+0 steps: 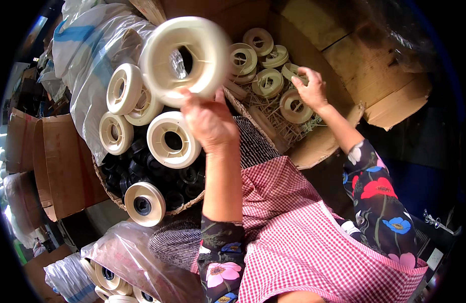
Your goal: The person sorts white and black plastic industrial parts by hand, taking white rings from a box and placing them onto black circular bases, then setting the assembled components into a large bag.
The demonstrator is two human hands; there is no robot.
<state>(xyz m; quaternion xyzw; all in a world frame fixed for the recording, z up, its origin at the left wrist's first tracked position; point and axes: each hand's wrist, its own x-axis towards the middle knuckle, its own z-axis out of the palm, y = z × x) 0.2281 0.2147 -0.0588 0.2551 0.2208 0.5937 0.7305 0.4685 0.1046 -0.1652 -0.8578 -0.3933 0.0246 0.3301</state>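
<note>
Raised over a carton, a cream plastic ring-shaped wheel (pixel 157 60) is pinched at its lower rim by my left hand (pixel 210 121); both are blurred by motion. Inside the cardboard box at the right, my right hand (pixel 311 88) is closed around the edge of a smaller-looking cream ring (pixel 289 70). Several similar rings (pixel 268 82) lie about it on thin pale sticks of plastic (pixel 281 118). Below my left hand, a cream ring (pixel 162 129) and a few others rest on a heap of black round parts (pixel 137 169). One cream wheel (pixel 154 199) has a black centre fitted.
White plastic sacking (pixel 86 60) drapes over the carton's far left side. Brown cartons (pixel 66 161) stand at the left. At lower left, a clear plastic bag (pixel 137 250) lies beside more cream wheels (pixel 112 285). The right box's flap (pixel 324 146) sticks out toward me.
</note>
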